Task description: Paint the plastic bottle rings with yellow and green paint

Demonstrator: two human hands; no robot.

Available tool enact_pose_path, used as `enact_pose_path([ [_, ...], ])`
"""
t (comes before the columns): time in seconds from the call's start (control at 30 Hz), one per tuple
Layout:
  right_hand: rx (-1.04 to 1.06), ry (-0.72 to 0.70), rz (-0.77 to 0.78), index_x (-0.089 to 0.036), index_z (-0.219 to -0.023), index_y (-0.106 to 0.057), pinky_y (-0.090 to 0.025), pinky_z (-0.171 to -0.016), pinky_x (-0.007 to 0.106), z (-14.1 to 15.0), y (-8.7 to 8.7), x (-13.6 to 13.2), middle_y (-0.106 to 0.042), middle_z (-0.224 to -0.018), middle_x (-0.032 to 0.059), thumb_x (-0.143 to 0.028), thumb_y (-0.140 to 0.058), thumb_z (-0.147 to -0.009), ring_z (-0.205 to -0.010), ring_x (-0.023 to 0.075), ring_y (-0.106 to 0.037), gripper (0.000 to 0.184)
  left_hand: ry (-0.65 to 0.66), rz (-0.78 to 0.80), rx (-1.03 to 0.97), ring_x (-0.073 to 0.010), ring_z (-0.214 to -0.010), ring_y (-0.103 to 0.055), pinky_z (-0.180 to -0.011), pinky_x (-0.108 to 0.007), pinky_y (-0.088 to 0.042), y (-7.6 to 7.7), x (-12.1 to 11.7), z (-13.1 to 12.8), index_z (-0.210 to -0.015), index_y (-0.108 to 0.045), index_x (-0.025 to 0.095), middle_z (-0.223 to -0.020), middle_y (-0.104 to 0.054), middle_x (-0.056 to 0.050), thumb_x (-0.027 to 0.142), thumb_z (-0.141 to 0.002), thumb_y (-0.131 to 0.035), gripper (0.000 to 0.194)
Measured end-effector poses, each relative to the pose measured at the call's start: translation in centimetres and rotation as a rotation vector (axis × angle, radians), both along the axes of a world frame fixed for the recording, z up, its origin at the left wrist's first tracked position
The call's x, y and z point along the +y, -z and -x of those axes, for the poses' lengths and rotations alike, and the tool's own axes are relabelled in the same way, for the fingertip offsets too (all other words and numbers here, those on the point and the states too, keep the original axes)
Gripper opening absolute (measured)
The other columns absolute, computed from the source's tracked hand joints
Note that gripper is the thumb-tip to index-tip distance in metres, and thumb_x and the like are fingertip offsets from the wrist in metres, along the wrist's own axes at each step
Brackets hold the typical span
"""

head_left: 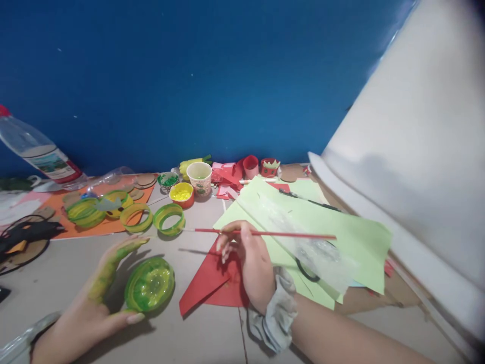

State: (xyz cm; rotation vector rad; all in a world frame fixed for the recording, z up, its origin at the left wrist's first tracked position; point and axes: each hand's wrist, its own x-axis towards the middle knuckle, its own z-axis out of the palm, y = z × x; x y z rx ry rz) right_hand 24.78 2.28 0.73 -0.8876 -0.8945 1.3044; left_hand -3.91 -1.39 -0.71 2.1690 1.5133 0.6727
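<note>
My left hand (pixel 100 290) is open, its fingers and thumb apart in a curve at the left of a round piece (pixel 149 284) coated in green and yellow paint, which looks like the bottom of a plastic bottle. The thumb tip comes close to its lower edge; I cannot tell if they touch. Green and yellow paint smears the index finger. In my right hand (pixel 252 263) a thin red paintbrush (pixel 291 234) lies level, gripped by thumb and fingers, its tip pointing left toward a painted green ring (pixel 169 220). Folded red paper (pixel 214 288) lies below this hand.
Another painted ring (pixel 135 218) rests partly on orange paper. Behind stand a cup of yellow paint (pixel 182 195), a green paint dish (pixel 167 182) and a paper cup (pixel 200 179). Light green sheets (pixel 356 237) cover the right. A plastic bottle (pixel 45 154) tilts at far left.
</note>
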Motion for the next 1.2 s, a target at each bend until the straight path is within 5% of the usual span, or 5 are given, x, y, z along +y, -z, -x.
enact_pose_path([
  [0.23, 0.19, 0.101, 0.187, -0.019, -0.075, -0.053, -0.032, -0.045, 0.019, -0.3, 1.1, 2.2, -0.047, -0.049, -0.0046, -0.041, -0.044, -0.089, -0.042, 0.0076, -0.038, 0.028, 0.024, -0.048, 0.153, -0.036, -0.139, -0.034, -0.111, -0.054, -0.037, 0.7, -0.6, 0.8, -0.147, -0.018, 0.038, -0.149, -0.034, -0.007, 0.045, -0.086, -0.056, 0.072],
  [0.63, 0.193, 0.055, 0.227, -0.018, -0.072, -0.056, -0.028, -0.044, 0.019, 0.1, 0.7, 2.0, -0.049, -0.049, -0.0031, -0.039, -0.053, -0.084, -0.042, 0.008, -0.035, 0.025, 0.174, -0.108, 0.21, -0.035, -0.14, -0.034, -0.108, -0.046, -0.043, -0.8, -1.0, -0.5, -0.148, -0.021, 0.032, -0.155, -0.032, -0.008, 0.046, -0.081, -0.064, 0.081],
  [0.77, 0.189, 0.047, 0.221, -0.018, -0.072, -0.056, -0.029, -0.044, 0.019, 0.2, 0.4, 1.8, -0.05, -0.05, -0.003, -0.04, -0.054, -0.083, -0.042, 0.0078, -0.034, 0.025, 0.13, -0.164, 0.153, -0.0323, -0.139, -0.037, -0.109, -0.046, -0.042, -1.2, -1.4, -1.5, -0.148, -0.022, 0.03, -0.154, -0.034, -0.008, 0.044, -0.089, -0.051, 0.067],
  [0.93, 0.173, 0.036, 0.218, -0.018, -0.073, -0.056, -0.029, -0.044, 0.018, 0.4, 0.4, 1.7, -0.05, -0.051, -0.0033, -0.04, -0.055, -0.083, -0.042, 0.0071, -0.035, 0.025, 0.096, -0.174, 0.262, -0.0276, -0.127, -0.052, -0.105, -0.04, -0.048, -1.8, -1.3, -2.5, -0.14, -0.031, 0.03, -0.139, -0.052, -0.009, 0.039, -0.088, -0.057, 0.058],
  [1.2, 0.172, 0.028, 0.181, -0.017, -0.073, -0.055, -0.028, -0.043, 0.018, 0.4, 0.2, 1.6, -0.049, -0.05, -0.0036, -0.041, -0.056, -0.082, -0.041, 0.0069, -0.034, 0.025, -0.136, -0.211, 0.292, -0.0307, -0.115, -0.06, -0.101, -0.048, -0.048, -4.1, 0.2, -0.2, -0.13, -0.043, 0.024, -0.129, -0.059, -0.011, 0.049, -0.088, -0.054, 0.05],
])
